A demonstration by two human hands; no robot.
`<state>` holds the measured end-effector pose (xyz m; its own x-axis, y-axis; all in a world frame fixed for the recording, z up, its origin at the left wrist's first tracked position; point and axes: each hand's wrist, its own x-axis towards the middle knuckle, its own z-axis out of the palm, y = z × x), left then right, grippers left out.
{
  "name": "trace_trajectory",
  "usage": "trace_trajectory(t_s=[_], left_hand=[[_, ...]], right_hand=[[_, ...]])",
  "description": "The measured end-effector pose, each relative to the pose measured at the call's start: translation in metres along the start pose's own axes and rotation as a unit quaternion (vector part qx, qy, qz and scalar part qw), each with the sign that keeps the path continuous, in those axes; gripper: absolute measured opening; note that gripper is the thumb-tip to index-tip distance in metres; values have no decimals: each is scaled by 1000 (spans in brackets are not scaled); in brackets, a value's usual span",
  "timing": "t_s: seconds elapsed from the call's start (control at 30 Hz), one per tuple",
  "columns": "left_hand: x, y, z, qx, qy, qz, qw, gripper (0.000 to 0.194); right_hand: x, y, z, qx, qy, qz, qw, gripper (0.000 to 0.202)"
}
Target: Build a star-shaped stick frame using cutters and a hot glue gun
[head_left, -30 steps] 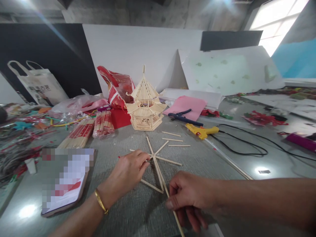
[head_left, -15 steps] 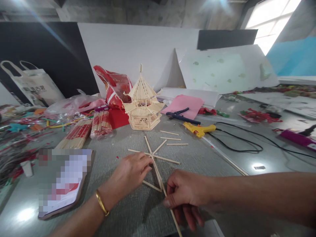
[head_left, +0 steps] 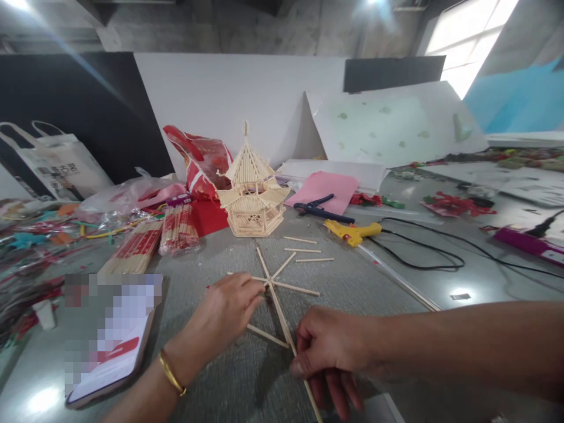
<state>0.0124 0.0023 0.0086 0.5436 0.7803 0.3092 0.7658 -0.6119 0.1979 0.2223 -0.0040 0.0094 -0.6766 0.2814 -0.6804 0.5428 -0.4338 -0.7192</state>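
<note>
Thin pale wooden sticks form a star-shaped frame [head_left: 296, 288] on the table, its spokes meeting at one centre. My left hand [head_left: 235, 299] is over the left spoke, its fingers closed with the fingertips at the stick beside the centre. Between the thumb and fingers of my right hand [head_left: 328, 349] is a long wooden stick [head_left: 312, 399], which lies along the near spoke. Another short stick [head_left: 267, 336] slants below my left hand, one end close to the long stick. Three loose short sticks [head_left: 315, 259] lie beyond the frame.
A stick-built pagoda model [head_left: 255, 208] stands behind the frame. Dark-handled cutters [head_left: 324, 205] and a yellow glue gun [head_left: 352, 232] with a cord lie to the right. Bundled sticks [head_left: 178, 232] and a phone [head_left: 118, 352] are on the left.
The view has shifted slightly. My left hand has drawn a little left of the star's centre. The long stick now lies closer against the near spoke, still in my right hand.
</note>
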Motion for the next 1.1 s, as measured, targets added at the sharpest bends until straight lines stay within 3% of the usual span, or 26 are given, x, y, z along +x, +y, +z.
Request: trace_trajectory(t_s=[0.37, 0.8, 1.1], left_hand=[[1, 0, 4, -3, -7, -9, 1000, 11], [5, 8, 19, -14, 16, 45, 999, 24], [8, 8, 22, 8, -19, 68, 997, 19]], right_hand=[[-1, 3, 0, 11, 6, -20, 1000, 24], [0, -5, 0, -7, -13, 11, 1000, 29], [4, -3, -5, -29, -32, 26, 999, 27]])
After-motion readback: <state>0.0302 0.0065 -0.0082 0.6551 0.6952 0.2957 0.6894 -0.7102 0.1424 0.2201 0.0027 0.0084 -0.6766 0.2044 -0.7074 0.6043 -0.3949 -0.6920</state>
